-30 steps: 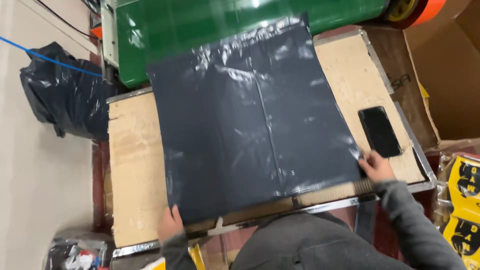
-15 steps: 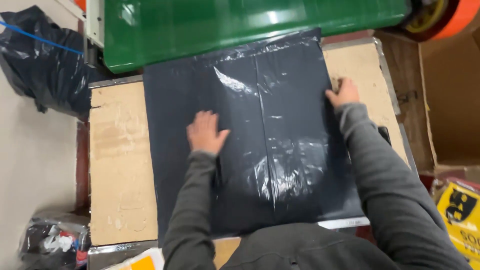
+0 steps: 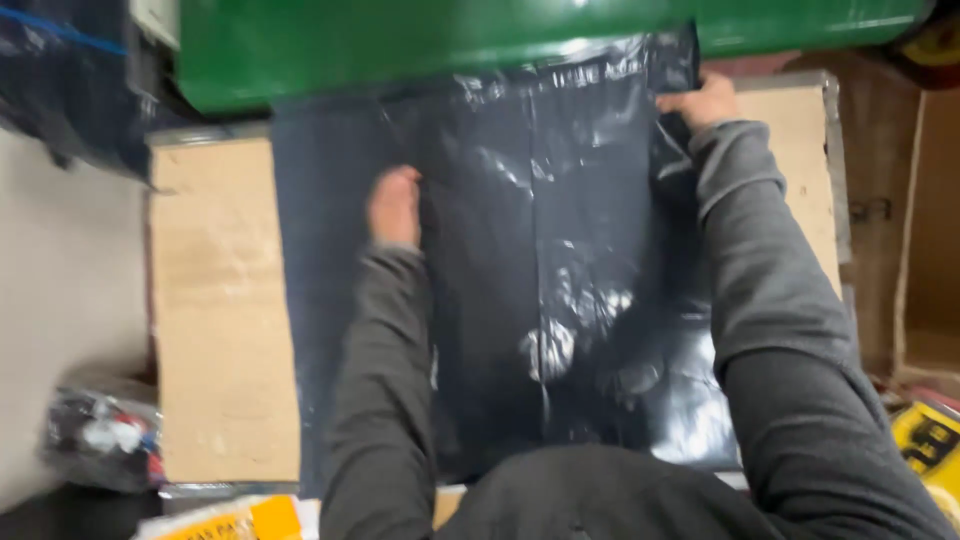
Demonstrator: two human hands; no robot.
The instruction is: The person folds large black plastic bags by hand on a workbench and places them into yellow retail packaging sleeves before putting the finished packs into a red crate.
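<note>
one black plastic bag [image 3: 560,260] is spread on the cardboard-topped table [image 3: 215,330]. left hand [image 3: 393,205] is pressed flat on it, fingers together; right hand [image 3: 703,102] is pinching its far right edge.

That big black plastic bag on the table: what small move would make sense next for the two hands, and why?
Probably sweep the left hand outward to flatten the black plastic bag. The bag lies spread on the cardboard-topped table and shows shiny wrinkles near its middle. The right hand grips the far right corner, close under the green roll, so that edge looks pinned while the left hand rests flat on the film.
</note>
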